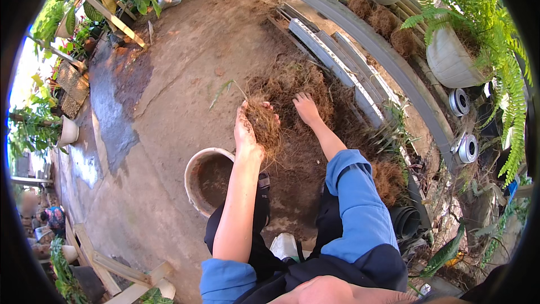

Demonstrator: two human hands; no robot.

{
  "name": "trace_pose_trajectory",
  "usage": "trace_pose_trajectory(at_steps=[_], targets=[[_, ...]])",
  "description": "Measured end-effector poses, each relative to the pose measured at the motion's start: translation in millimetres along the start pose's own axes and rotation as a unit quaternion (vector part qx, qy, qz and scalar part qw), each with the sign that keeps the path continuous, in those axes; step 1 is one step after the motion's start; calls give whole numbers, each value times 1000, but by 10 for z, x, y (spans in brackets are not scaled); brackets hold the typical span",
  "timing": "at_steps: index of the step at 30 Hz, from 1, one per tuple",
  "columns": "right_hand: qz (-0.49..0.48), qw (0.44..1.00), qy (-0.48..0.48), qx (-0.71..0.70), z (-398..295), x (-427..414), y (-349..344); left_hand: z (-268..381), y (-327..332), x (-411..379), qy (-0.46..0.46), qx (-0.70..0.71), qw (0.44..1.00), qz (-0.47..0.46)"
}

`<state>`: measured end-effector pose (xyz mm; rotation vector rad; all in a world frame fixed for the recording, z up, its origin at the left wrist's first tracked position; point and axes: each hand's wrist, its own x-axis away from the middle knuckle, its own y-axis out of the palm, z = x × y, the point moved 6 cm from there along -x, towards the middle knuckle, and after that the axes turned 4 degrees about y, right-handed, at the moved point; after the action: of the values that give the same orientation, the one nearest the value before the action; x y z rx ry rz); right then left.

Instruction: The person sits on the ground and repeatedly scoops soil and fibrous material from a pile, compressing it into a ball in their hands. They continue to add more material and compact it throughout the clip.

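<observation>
My left hand [244, 131] cups a clump of tangled brown root fibre [265, 124], its fingertips showing on the far side. A thin green plant shoot [225, 88] sticks out from the top of this clump. My right hand [306, 108] is palm down against a loose pile of brown fibre [297, 78] on the ground. Whether its fingers grip any strands is hidden. Just left of my left forearm stands a round, pale-rimmed pot [195, 166] with a brown inside, partly covered by my arm and leg.
Long grey-white slabs [333, 57] lie beyond the pile, beside a curved grey kerb [415, 97]. White fern pots [453, 55] line the right. A wooden frame [122, 268] stands lower left, near another person [55, 218]. Wet patches [112, 114] mark the ground.
</observation>
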<state>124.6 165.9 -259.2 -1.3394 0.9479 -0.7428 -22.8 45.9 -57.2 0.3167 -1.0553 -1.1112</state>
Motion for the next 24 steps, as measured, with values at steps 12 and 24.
trace_pose_trajectory(at_steps=[12,24], targets=[[-176,980,84,-33,-216,-80,600,7,-53,88,-11,-13,1000,23],[-47,998,-4,-33,-347,-43,468,11,-3,124,-12,-16,1000,23]])
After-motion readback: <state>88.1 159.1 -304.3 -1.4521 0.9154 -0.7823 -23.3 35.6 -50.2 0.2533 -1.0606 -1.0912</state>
